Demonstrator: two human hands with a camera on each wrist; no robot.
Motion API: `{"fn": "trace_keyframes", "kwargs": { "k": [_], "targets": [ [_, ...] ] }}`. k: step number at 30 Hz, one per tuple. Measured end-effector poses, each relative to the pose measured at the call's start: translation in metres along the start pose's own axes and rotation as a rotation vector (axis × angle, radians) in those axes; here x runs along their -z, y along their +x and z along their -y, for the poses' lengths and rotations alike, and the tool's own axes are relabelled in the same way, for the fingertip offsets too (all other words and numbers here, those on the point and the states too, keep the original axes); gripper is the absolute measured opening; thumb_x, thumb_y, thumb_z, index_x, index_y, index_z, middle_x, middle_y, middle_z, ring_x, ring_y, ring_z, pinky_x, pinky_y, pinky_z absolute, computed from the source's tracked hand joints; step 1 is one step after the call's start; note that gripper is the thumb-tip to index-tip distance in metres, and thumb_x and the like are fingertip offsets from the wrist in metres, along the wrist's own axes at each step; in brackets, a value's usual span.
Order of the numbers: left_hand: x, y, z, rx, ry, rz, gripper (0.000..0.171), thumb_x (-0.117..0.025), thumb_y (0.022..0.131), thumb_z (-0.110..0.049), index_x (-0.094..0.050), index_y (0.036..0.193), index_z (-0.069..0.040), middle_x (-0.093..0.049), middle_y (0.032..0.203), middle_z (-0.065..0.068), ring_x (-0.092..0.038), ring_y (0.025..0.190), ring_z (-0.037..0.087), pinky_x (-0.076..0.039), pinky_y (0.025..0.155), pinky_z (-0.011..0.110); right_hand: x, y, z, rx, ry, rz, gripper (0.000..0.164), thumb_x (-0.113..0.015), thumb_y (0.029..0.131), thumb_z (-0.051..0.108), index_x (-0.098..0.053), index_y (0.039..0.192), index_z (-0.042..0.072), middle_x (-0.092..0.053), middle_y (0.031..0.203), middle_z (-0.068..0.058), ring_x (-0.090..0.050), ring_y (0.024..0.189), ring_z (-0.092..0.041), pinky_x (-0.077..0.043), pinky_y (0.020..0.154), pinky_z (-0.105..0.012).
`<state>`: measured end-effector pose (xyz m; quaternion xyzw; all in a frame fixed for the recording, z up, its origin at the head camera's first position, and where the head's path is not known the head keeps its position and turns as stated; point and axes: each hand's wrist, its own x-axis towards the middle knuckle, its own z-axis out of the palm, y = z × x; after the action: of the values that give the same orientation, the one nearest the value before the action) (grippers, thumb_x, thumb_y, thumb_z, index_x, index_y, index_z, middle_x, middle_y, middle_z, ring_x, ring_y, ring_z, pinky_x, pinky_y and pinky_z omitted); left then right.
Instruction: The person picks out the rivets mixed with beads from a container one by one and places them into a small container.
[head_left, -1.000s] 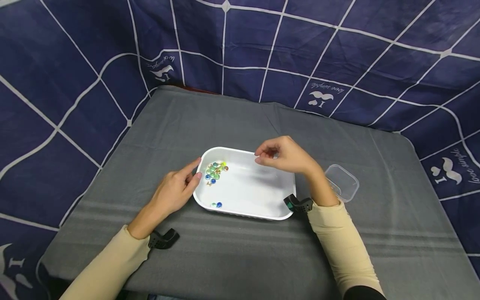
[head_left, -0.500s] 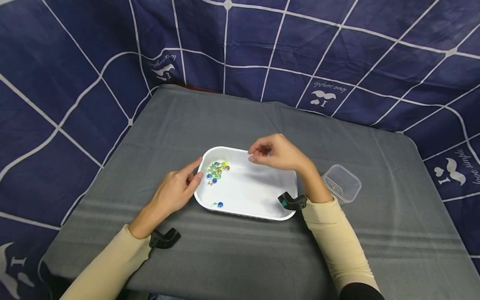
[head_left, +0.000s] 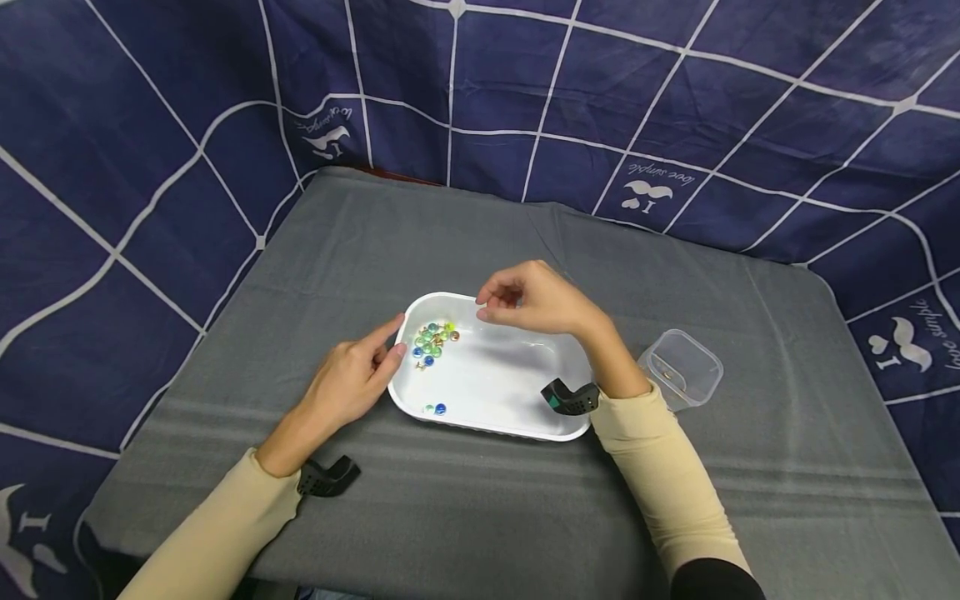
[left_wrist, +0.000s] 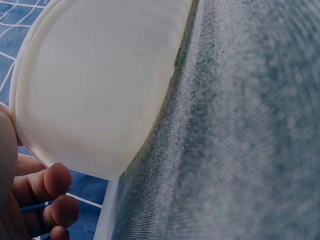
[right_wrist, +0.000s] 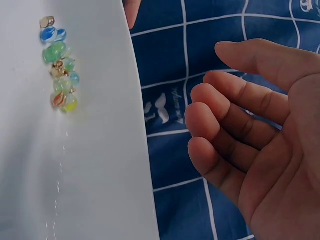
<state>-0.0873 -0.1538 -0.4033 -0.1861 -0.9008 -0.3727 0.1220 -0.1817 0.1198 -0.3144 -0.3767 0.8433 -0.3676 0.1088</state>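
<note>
A white tray (head_left: 502,383) lies on the grey cloth, holding several glass marbles (head_left: 429,343) and small gold-coloured pieces (right_wrist: 58,69) bunched at its left end. A blue marble (head_left: 440,409) and a pale green one sit apart near the front left corner. My left hand (head_left: 348,379) touches the tray's left rim with straight index finger and thumb; its other fingers (left_wrist: 59,179) are bent outside the tray wall. Over the tray's far side hovers my right hand (head_left: 536,298), fingers loosely bent and thumb apart from them. Nothing shows between its fingertips in the right wrist view.
A clear plastic box (head_left: 686,367) with a small gold-coloured piece inside stands to the right of the tray, close to my right forearm. Grey cloth (head_left: 465,508) covers the table. A blue checked curtain (head_left: 502,83) hangs behind and at both sides.
My right hand has moved left above the tray, toward the bunched marbles. My left hand stays on the rim, and the marbles keep their places.
</note>
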Motion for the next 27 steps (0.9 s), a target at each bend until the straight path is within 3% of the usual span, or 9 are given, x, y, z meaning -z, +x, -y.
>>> {"fn": "trace_keyframes", "kwargs": {
  "k": [27],
  "targets": [
    [-0.001, 0.001, 0.002, -0.023, 0.008, -0.006, 0.040, -0.059, 0.098, -0.013, -0.059, 0.134, 0.004, -0.049, 0.060, -0.008, -0.038, 0.049, 0.003, -0.035, 0.047, 0.028, -0.027, 0.031, 0.001, 0.041, -0.027, 0.111, 0.009, -0.076, 0.083, 0.013, -0.073, 0.090, 0.007, -0.063, 0.070, 0.006, -0.056, 0.064, -0.009, -0.046, 0.062, -0.025]
  ]
}}
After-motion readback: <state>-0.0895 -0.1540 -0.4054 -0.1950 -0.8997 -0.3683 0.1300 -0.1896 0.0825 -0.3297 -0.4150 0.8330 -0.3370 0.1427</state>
